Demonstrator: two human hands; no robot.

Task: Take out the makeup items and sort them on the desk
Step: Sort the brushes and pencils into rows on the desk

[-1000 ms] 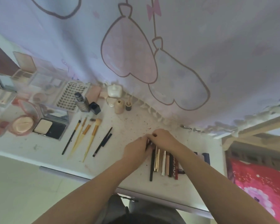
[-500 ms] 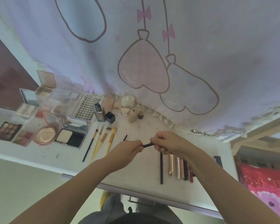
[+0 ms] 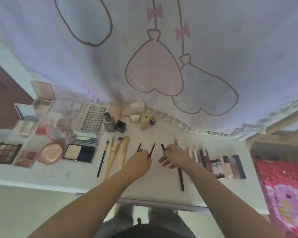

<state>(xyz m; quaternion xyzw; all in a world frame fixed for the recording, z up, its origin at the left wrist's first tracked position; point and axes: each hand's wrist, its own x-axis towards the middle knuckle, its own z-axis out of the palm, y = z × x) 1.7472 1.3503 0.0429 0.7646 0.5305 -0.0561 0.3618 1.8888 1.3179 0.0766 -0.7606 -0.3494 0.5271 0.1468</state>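
**A:** Since half a second ago your hands have drawn apart: the thin black pencil they held between them is now in two pieces.

**B:** Who holds what?

**A:** Your left hand (image 3: 140, 160) has its fingers curled round the long black pencil body (image 3: 151, 149). Your right hand (image 3: 174, 156) pinches the short black cap (image 3: 163, 147) at thumb and forefinger, the other fingers loose.

**B:** And around them?

**A:** Gold-handled makeup brushes (image 3: 116, 152) lie to the left on the white tabletop (image 3: 155, 188), a long black pencil (image 3: 181, 178) lies under your right wrist, and a row of slim lip tubes (image 3: 213, 162) stands just beyond.

**B:** Which step is this?

**A:** Checking one pencil while sorting, I'd judge. Next, recap it and lay it beside the other pencil.
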